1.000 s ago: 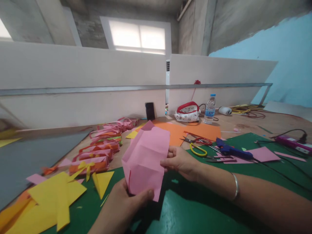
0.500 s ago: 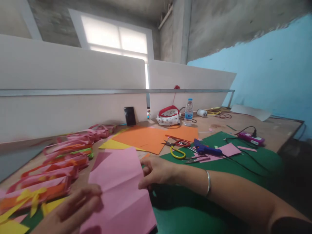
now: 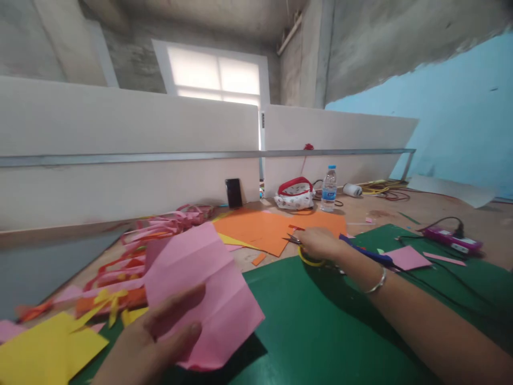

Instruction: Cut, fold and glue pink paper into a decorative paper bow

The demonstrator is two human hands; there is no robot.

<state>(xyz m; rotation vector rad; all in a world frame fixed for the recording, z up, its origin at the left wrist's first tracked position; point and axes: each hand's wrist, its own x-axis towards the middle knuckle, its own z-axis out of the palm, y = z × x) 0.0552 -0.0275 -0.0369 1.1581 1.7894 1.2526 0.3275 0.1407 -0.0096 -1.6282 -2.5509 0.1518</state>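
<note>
My left hand (image 3: 160, 326) holds a creased sheet of pink paper (image 3: 204, 291), tilted above the green mat (image 3: 280, 299), with the thumb and fingers across its near side. Farther off, my right hand (image 3: 320, 243) is curled over the scissors (image 3: 294, 240). Their dark blades stick out to the left of it, while their handles are hidden under the fingers. The yellow handle loop (image 3: 308, 261) of another pair shows just below this hand. Beside the wrist lies a blue glue gun (image 3: 368, 251) with a black cord.
Orange sheets (image 3: 248, 227) lie beyond the mat. Pink and orange paper strips (image 3: 176, 224) are heaped at left, with yellow paper (image 3: 44, 345) in front. A phone (image 3: 233, 193), a pouch (image 3: 295, 195) and a water bottle (image 3: 329, 190) stand at the back. A purple power strip (image 3: 452, 240) sits right.
My right hand has let go of the pink paper and moved forward and right onto the scissors. My left hand has closed on the paper, which is now tilted. The view has shifted left.
</note>
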